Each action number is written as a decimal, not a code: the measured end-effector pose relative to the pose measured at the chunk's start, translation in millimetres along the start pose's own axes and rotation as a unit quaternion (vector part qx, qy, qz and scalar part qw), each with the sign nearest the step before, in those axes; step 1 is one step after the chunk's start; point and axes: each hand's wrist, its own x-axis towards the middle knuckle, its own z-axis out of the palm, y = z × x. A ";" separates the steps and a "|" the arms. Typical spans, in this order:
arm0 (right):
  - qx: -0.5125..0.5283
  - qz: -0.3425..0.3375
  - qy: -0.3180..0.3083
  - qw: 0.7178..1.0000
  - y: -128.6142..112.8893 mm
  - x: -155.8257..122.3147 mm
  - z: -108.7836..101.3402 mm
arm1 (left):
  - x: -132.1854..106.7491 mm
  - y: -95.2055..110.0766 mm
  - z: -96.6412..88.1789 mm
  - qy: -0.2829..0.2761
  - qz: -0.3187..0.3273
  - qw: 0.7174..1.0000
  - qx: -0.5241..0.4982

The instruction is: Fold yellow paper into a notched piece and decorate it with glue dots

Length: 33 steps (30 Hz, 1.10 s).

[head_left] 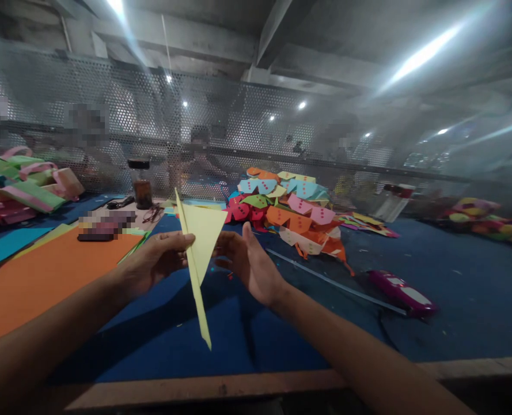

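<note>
A folded sheet of pale yellow paper [200, 242] stands on edge in the air above the blue table [221, 334]. It forms a long pointed shape, with its lower tip hanging toward me. My left hand [158, 259] pinches its left fold between thumb and fingers. My right hand [249, 262] is cupped against the paper's right side, thumb up, its fingers behind the sheet.
A heap of coloured folded paper pieces [294, 216] lies behind the hands. An orange sheet [44, 271] and more paper lie to the left. A jar [142, 184] stands at the back. A long metal ruler [333, 282] and a magenta tool [402, 294] lie on the right. A mesh screen [256, 132] backs the table.
</note>
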 end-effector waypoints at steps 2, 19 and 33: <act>0.021 0.016 0.012 1.000 -1.4 1.5 -1.4 | 0.6 -0.5 -2.4 -0.014 -0.010 1.000 -0.001; -0.041 0.023 -0.038 0.998 5.6 -4.3 6.8 | 7.7 -16.0 -4.9 0.004 0.005 0.990 0.140; -0.125 0.006 -0.008 0.992 11.8 -1.6 2.6 | 6.7 -18.6 -6.6 -0.012 0.013 0.988 0.150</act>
